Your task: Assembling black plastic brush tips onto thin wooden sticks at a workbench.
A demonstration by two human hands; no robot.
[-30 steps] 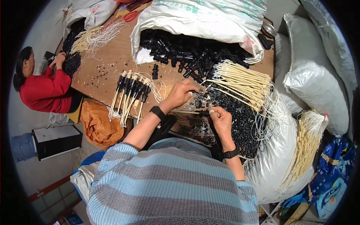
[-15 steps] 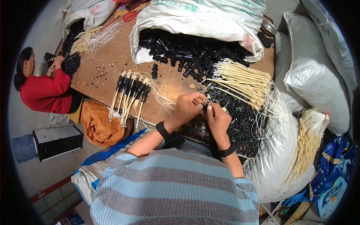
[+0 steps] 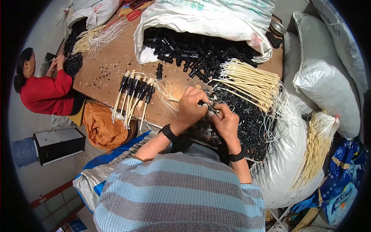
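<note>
I see my left hand and right hand drawn together just over the near edge of the table, both pinched on one small black connector that sits between the fingertips. A second ago the left hand lay flat and open-fingered on the wood, reaching toward the pile, while the right held back near my chest; half a second ago the two had already met, and now they have closed tighter and slid a little to the left, so I judge the piece has been picked up and is being fitted rather than hunted for. Whether a cream wire runs into the connector I cannot tell, since the fingers cover it. Under the right hand lies the heap of small black parts at the near right corner of the table. Just beyond it the bundle of cream wires fans toward the right edge. To the left of my hands, a row of finished pieces, cream leads with black ends, rests near the near edge and has not shifted. At the far edge an open white sack spills larger black fittings. At the table's left end a person in red works on a separate dark pile.
</note>
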